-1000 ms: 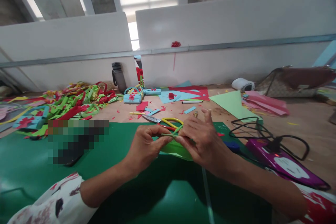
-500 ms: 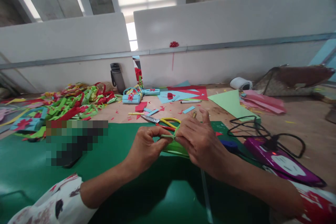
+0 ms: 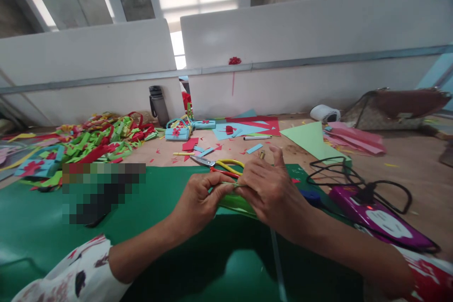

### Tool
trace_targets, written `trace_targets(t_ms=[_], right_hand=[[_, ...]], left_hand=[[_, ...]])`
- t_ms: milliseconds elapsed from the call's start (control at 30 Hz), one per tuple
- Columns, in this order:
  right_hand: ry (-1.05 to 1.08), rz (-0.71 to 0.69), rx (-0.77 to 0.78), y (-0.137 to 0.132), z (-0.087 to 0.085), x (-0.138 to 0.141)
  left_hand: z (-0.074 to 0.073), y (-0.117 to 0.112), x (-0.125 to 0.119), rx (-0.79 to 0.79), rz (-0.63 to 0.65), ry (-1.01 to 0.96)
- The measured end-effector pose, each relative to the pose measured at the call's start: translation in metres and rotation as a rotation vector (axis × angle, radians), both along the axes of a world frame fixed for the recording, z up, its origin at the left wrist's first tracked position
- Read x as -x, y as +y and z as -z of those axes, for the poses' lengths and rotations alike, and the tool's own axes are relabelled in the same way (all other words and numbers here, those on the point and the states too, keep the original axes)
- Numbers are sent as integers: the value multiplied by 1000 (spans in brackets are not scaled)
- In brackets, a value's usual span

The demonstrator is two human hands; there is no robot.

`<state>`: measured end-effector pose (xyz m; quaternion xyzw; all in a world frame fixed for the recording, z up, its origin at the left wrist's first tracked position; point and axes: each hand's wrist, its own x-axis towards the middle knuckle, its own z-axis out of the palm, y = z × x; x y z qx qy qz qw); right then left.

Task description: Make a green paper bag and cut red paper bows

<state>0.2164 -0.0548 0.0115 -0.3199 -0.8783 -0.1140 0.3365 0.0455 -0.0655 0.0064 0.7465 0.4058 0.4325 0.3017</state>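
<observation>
A bright green folded piece (image 3: pixel 239 204), paper or thin foam, is held between my two hands above the green mat. My left hand (image 3: pixel 200 198) pinches a thin edge of it between thumb and fingers. From the other side, my right hand (image 3: pixel 274 191) grips the same edge, fingertips almost meeting the left ones, its index finger raised. Just beyond lie scissors (image 3: pixel 230 166) with yellow and red handles, blades pointing left. A small brass-coloured tip (image 3: pixel 262 155) shows behind my right hand. Right of that wrist is a blue object (image 3: pixel 310 197), mostly hidden.
A purple power strip (image 3: pixel 382 219) with black cables lies at right. Green and red cut pieces (image 3: pixel 95 137) are heaped at left, near a grey bottle (image 3: pixel 159 105). Coloured sheets (image 3: pixel 311 139) and a handbag (image 3: pixel 396 109) are at the back. A clear strip (image 3: pixel 278 264) crosses the mat.
The pinched green edge has tilted and now looks thinner, with more of the green face below it showing. Both hands have stayed almost in place.
</observation>
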Motion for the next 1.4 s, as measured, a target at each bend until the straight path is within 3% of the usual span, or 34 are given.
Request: trace_targets(t_ms=[233, 833, 1067, 1400], right_hand=[[-1, -22, 29, 0, 0, 1], [42, -3, -55, -5, -2, 1], [41, -17, -42, -8, -4, 2], [34, -8, -36, -7, -5, 0]], left_hand=[[0, 1, -1, -9, -56, 21], [0, -2, 2, -71, 13, -38], [4, -5, 3, -136, -85, 78], [-4, 0, 8, -175, 16, 109]])
